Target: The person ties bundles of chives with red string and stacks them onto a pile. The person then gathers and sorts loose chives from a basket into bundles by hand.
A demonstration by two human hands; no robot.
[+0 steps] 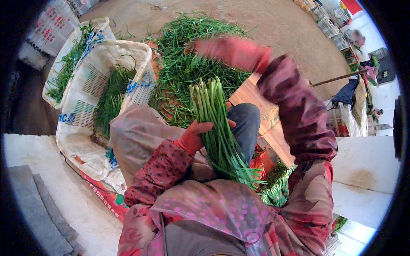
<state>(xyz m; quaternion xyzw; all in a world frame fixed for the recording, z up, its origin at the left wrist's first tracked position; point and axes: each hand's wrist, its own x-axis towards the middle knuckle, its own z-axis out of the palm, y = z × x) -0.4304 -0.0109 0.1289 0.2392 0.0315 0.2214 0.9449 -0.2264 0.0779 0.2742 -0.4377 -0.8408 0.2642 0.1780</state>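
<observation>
My left hand is closed around a thick bunch of green chives, low over my lap. The cut ends of the bunch point up and away from me, and its leafy tips hang toward my right. A pinkish-red glove leaves some fingertips of that hand bare. My right arm stretches far forward, its red-gloved hand over the heap of loose greens on the floor. Motion smears the right hand, so its fingers and anything in them cannot be made out.
A white plastic crate with greens inside stands at my left, and another white crate lies beyond it. A wooden board rests by my right knee. Tied green bundles lie near my right elbow. Stacked crates line the far right.
</observation>
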